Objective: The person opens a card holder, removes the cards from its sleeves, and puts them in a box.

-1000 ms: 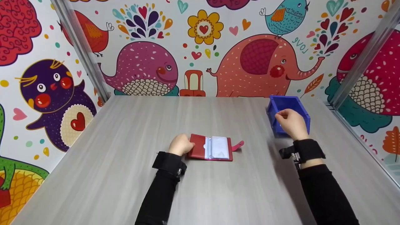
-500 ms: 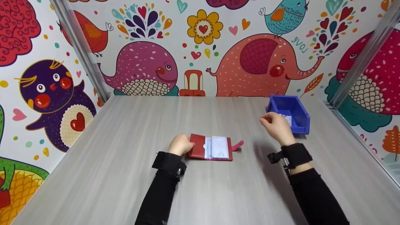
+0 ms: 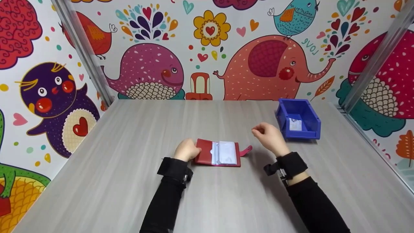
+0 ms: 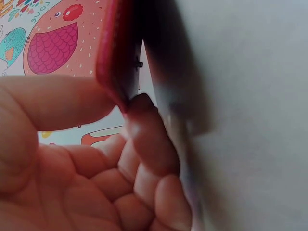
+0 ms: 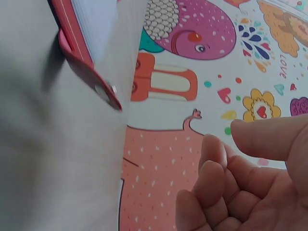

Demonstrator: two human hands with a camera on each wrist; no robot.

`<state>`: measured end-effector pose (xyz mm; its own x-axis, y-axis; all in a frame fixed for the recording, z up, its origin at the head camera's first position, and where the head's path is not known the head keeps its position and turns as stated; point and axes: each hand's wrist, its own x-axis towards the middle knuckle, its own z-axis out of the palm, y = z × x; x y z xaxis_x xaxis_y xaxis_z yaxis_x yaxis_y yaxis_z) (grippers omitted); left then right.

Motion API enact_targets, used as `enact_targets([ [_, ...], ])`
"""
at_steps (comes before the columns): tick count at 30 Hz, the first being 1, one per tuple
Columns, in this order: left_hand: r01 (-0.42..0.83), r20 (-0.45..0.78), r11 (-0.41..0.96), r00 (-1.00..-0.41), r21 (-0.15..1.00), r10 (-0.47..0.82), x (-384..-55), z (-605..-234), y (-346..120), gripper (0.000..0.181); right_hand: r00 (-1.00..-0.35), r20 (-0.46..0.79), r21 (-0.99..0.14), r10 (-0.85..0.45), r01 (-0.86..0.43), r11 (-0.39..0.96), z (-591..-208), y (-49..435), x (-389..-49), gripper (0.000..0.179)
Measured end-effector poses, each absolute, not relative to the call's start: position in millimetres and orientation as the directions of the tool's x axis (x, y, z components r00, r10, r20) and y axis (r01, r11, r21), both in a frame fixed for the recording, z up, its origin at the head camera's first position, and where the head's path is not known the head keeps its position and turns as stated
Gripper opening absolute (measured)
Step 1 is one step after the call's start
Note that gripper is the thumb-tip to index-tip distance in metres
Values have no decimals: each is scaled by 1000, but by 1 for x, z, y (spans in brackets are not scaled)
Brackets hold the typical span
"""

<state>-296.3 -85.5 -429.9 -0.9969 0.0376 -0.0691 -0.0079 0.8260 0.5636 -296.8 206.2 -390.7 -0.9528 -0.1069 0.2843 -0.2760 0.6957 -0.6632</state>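
A red card holder (image 3: 204, 156) lies unfolded on the table, clear sleeves in its middle and a pink snap strap (image 3: 246, 150) sticking out to the right. My left hand (image 3: 187, 149) pinches its left cover; in the left wrist view the thumb and forefinger (image 4: 149, 132) close on the cover's edge. My right hand (image 3: 270, 137) is above the table, right of the strap. Its fingers (image 5: 211, 185) are loosely bent, with a gap to the thumb and nothing held. A blue bin (image 3: 300, 134) stands behind it, with a printed card (image 3: 295, 124) inside.
The pale wood-grain table (image 3: 145, 129) meets a wall (image 3: 207, 64) printed with cartoon animals at the back. Metal posts (image 3: 85, 55) rise at both rear corners. Each wrist wears a black camera band (image 3: 291, 165).
My right hand has moved left and toward me, from over the blue bin to near the strap, uncovering the card in the bin. The left hand and the card holder have stayed put.
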Motion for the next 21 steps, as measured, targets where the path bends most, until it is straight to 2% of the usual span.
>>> enact_targets([
  [9, 7, -62, 827, -997, 562, 50, -295, -429, -85, 44, -953, 255, -684, -161, -296, 666, -403, 186, -297, 17],
  [21, -13, -71, 823, -997, 568, 33, -297, -431, -84, 42, -960, 186, -655, -211, -281, 701, -415, 173, -301, 18],
])
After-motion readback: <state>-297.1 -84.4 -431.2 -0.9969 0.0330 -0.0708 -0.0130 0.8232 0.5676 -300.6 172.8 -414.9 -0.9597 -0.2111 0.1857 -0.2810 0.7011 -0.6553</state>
